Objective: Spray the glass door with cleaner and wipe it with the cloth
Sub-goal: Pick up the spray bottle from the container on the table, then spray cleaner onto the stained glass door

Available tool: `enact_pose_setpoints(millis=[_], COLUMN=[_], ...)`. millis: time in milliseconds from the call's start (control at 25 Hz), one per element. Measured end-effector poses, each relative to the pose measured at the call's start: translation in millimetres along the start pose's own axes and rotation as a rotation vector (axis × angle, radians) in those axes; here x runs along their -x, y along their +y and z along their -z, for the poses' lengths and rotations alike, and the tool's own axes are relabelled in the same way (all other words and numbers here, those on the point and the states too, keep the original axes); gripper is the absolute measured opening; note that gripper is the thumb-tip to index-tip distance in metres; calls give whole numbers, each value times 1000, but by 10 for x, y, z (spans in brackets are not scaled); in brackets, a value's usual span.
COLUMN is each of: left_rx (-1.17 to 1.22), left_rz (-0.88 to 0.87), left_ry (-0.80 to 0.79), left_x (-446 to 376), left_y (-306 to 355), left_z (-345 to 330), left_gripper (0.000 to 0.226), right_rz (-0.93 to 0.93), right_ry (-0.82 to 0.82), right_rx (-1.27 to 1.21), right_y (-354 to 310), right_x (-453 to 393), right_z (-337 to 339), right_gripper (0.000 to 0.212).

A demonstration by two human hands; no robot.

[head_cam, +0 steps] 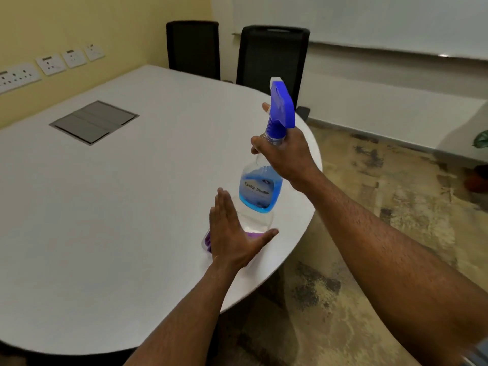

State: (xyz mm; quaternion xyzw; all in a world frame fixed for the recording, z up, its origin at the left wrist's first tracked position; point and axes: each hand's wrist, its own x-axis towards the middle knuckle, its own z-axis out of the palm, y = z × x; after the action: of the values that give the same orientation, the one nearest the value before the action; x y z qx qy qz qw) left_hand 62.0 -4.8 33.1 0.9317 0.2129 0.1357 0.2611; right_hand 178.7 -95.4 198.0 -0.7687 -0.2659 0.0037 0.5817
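I count one spray bottle point(260, 186), held up over the desk's right edge, and one purple cloth point(208, 240) lying at that same edge. Two hands are in view, a left hand point(232, 233) and a right hand point(287, 151). One desk point(105, 207) carries it all, with one grey hatch point(93, 122) set toward its far left corner. Beyond the far edge I count two black chairs point(272, 56), and four socket plates point(50, 64) on the wall.

An office meeting room — white conference table point(105, 207), black chairs point(272, 56), whiteboard point(369, 22).
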Motion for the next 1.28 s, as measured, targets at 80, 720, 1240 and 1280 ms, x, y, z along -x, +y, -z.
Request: enact_pose_setpoints(millis=[80, 720, 1240, 1280], left_rx=[126, 727, 713, 700], left_rz=[-84, -640, -1312, -1358], left_ry=[38, -404, -608, -611], left_x=[3, 2418, 5474, 5739], left_y=[341, 1837, 3176, 3291], left_z=[156, 129, -72, -87], left_gripper=[131, 105, 94, 96], right_rz=[-1, -244, -315, -321], right_ry=[42, 783, 1303, 1332], right_rx=[-20, 19, 259, 272], right_y=[-137, -851, -1564, -1599], right_x=[238, 3477, 6711, 6962], right_z=[136, 1312, 2543, 2638], right_gripper=[53, 40, 48, 44])
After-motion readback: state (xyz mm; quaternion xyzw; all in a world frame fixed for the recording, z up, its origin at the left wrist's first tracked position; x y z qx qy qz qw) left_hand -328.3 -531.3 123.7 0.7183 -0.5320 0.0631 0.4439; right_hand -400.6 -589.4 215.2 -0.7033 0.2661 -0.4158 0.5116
